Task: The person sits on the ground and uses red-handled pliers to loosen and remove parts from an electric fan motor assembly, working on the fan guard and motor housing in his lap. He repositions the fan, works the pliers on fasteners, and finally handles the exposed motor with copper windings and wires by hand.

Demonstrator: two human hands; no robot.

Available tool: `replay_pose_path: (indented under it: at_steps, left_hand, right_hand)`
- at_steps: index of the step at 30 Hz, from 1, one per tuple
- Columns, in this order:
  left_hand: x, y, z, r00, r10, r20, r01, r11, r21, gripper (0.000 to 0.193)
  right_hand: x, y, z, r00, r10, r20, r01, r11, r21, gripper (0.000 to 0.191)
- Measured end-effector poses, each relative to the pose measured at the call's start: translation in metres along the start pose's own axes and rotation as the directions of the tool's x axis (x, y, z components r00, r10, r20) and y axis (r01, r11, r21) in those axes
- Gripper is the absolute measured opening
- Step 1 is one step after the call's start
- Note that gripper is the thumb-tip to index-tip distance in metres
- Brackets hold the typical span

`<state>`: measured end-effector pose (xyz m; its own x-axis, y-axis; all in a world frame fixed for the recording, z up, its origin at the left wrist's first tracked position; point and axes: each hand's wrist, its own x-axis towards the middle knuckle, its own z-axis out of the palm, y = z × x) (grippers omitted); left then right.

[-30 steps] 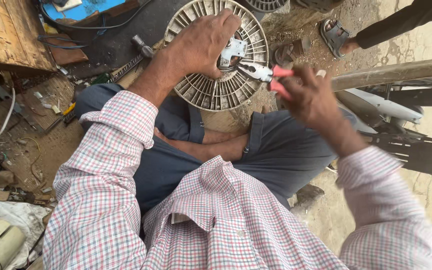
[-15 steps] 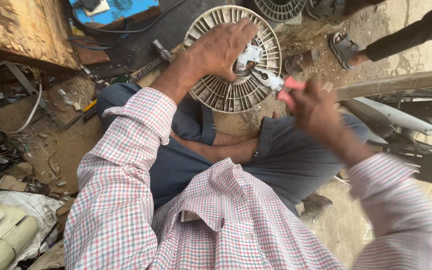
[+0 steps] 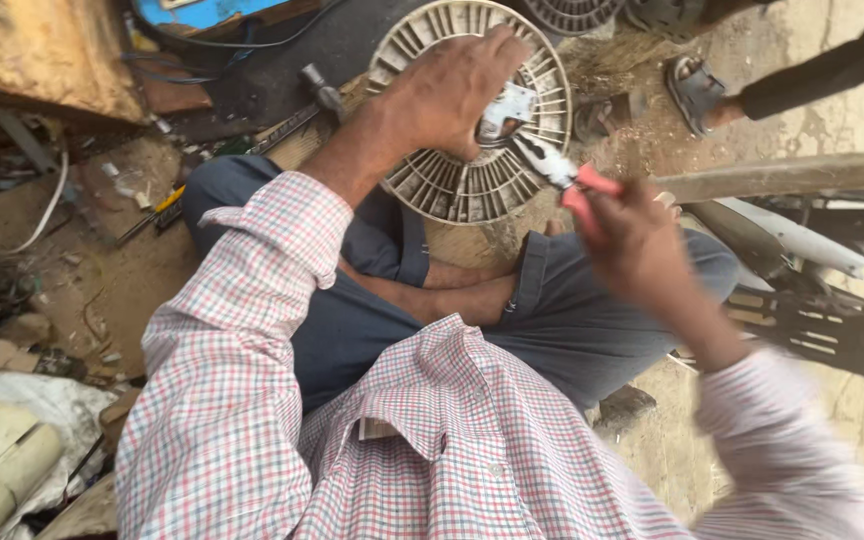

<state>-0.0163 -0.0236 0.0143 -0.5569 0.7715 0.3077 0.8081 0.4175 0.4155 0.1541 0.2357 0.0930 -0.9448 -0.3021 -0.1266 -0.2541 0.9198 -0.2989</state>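
Note:
A round, cream-coloured plastic part with radial fins [image 3: 457, 185] stands on the ground in front of my crossed legs. My left hand [image 3: 450, 92] lies over its upper middle and holds it still. A metal bracket [image 3: 505, 105] shows at the hub beside my fingers. My right hand [image 3: 630, 235] grips red-handled pliers [image 3: 564, 172], whose jaws point at the hub by the bracket. I sit cross-legged in blue trousers and a checked shirt.
A hammer [image 3: 314, 98] lies on the ground left of the disc. Scrap, wires and a screwdriver [image 3: 157, 212] litter the left side. Another person's sandalled foot [image 3: 694, 92] stands at the upper right. A wooden bar [image 3: 782, 175] and dark frame parts [image 3: 822, 320] lie at right.
My right hand has shifted with the pliers, bringing the jaws closer to the hub. My left hand stays on the disc. The camera view has drifted slightly.

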Motion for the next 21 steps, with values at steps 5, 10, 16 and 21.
replay_pose_path:
  at_steps: [5, 10, 16, 21]
  left_hand:
    - [-0.001, 0.000, -0.004, 1.000, -0.010, -0.005, 0.010, 0.999, -0.039, 0.104]
    - [-0.001, -0.003, -0.001, 0.999, 0.051, -0.014, -0.051, 0.999, -0.006, 0.114]
    - [-0.001, -0.011, -0.004, 0.992, -0.025, 0.127, 0.028, 0.999, -0.022, 0.105]
    - [-0.005, -0.007, -0.007, 0.997, -0.011, 0.079, 0.011, 1.000, -0.004, 0.096]
  right_hand:
    - [-0.031, -0.023, 0.053, 0.976, 0.059, -0.210, -0.084, 0.990, -0.115, 0.046]
    - [0.008, 0.016, 0.013, 0.985, -0.160, -0.059, 0.139, 0.955, -0.262, 0.036]
    - [0.101, 0.077, -0.045, 0.892, -0.410, 0.189, 0.419, 0.596, -0.685, 0.027]
    - [0.062, 0.058, -0.031, 0.922, -0.327, 0.205, 0.385, 0.745, -0.544, 0.031]
